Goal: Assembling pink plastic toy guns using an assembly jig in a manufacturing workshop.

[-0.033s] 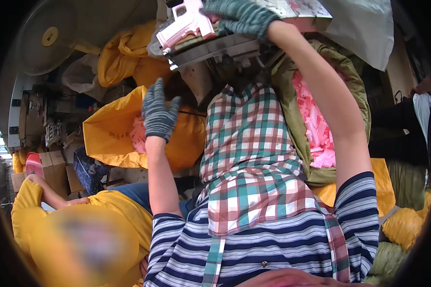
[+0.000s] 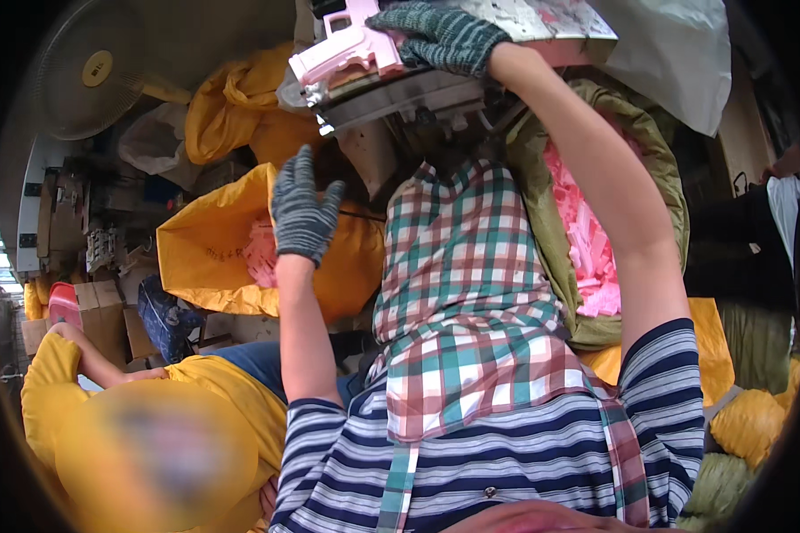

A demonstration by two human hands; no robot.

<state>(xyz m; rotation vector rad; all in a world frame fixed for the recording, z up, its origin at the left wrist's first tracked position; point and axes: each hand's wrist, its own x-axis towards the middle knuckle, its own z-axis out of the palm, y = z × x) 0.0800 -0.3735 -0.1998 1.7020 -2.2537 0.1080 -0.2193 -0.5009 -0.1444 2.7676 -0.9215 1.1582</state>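
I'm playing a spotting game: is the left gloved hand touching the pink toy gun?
Apart. The head view shows the left hand lower in the picture than the pink toy gun, with a plain gap between them.

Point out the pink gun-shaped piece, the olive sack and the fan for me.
Pink gun-shaped piece [image 2: 340, 51], head view: on its long body.
Olive sack [image 2: 532, 182], head view: on its left side wall.
Fan [image 2: 98, 68], head view: on its yellow hub.

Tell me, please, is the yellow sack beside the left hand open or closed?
Open: the yellow sack has a wide, gaping mouth, and pink pieces are visible inside.
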